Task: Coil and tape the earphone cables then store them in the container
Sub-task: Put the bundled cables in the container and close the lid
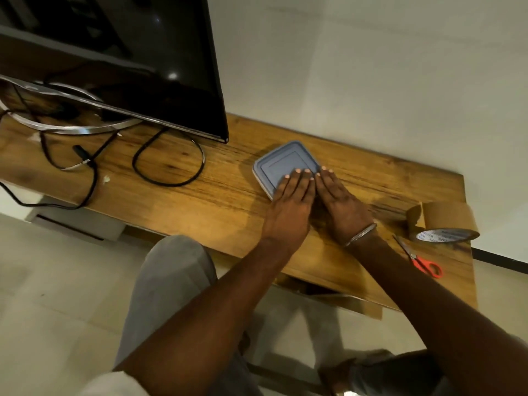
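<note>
So, left hand (291, 201) and right hand (340, 201) lie flat on the container (283, 161), near-right side; fingers (300, 181) straight, gripping nothing; far-left corner uncovered.

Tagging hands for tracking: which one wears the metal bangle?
The right hand: a thin metal bangle circles its wrist. The left hand, beside it on the container lid, has a bare wrist.

grey-blue lid (285, 162), brown tape roll (445, 221) (white core), orange-handled scissors (423, 264)

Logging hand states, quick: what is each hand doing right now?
Left hand: open, flat on the square grey-blue plastic container lid.
Right hand: open, flat at the same lid's right edge.
</note>
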